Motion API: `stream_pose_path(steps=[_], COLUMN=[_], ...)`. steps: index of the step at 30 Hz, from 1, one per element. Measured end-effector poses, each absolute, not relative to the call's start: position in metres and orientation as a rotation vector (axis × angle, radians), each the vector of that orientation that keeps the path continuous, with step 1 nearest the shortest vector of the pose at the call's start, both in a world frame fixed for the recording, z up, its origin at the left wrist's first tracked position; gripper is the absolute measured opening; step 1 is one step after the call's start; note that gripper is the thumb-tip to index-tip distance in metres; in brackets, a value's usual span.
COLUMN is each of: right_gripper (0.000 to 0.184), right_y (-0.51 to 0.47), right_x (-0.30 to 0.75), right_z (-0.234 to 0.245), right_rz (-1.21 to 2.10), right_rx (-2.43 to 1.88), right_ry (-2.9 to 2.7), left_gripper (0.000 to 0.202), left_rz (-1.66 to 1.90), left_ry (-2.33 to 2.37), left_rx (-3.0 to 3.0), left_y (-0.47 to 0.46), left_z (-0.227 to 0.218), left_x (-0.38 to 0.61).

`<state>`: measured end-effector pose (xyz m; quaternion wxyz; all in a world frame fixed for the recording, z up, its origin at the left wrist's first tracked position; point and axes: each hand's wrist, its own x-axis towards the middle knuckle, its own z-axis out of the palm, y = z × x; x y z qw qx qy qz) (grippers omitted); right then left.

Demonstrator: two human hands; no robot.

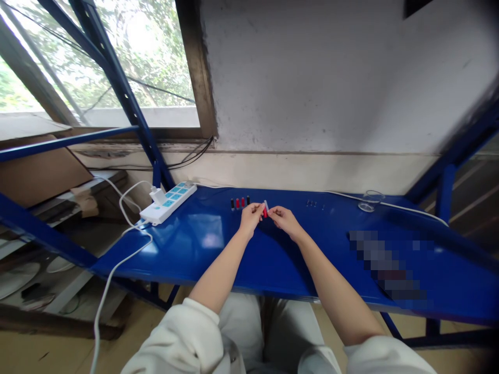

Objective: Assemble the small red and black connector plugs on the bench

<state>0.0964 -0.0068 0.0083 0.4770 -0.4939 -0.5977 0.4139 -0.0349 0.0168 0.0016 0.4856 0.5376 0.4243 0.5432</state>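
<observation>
Red plug point(265, 212) pinched between fingertips of left hand point(251, 215) and right hand point(284, 218).

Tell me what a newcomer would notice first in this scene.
The glossy blue metal bench fills the middle. At its centre, left hand and right hand pinch a small red cylindrical piece. A white plastic power strip with light-blue sockets lies at its back left, a clear glass cup back right.

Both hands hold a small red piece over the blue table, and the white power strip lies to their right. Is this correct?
Not quite: the head view shows the white power strip to the left of the hands, not the right. The rest holds: left hand and right hand together pinch the small red piece over the blue table.
</observation>
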Motion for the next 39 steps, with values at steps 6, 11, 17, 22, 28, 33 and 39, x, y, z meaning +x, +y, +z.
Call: stream_pose_path(steps=[6, 11, 17, 22, 28, 33, 39], right_gripper=[0.028, 0.027, 0.028, 0.022, 0.013, 0.011, 0.014], right_y=[-0.008, -0.007, -0.001, 0.016, 0.056, 0.081, 0.093], right_x=[0.097, 0.099, 0.101, 0.107, 0.127, 0.138, 0.135], right_z=[0.009, 0.007, 0.001, 0.003, -0.005, -0.022, -0.026], right_rz=[1.043, 1.02, 0.919, 0.642, 0.371, 0.257, 0.231], right_rx=[-1.207, -1.171, -1.13, -1.279, -1.541, -1.691, -1.676], right_ry=[-1.495, -1.558, -1.649, -1.767, -1.706, -1.654, -1.63], left_gripper=[0.027, 0.023, 0.018, 0.017, 0.019, 0.021, 0.02], left_rz=[1.305, 1.266, 1.243, 1.393, 1.386, 1.309, 1.285], left_ry=[1.042, 1.005, 0.969, 1.169, 1.369, 1.384, 1.35], left_rx=[1.391, 1.427, 1.431, 1.536, 1.931, 2.129, 2.141], left_y=[0.014, 0.012, 0.013, 0.015, 0.005, 0.006, 0.008], left_z=[0.003, 0.004, 0.004, -0.001, 0.0, -0.005, -0.008], left_x=[-0.035, -0.034, -0.034, -0.036, -0.037, -0.037, -0.037])
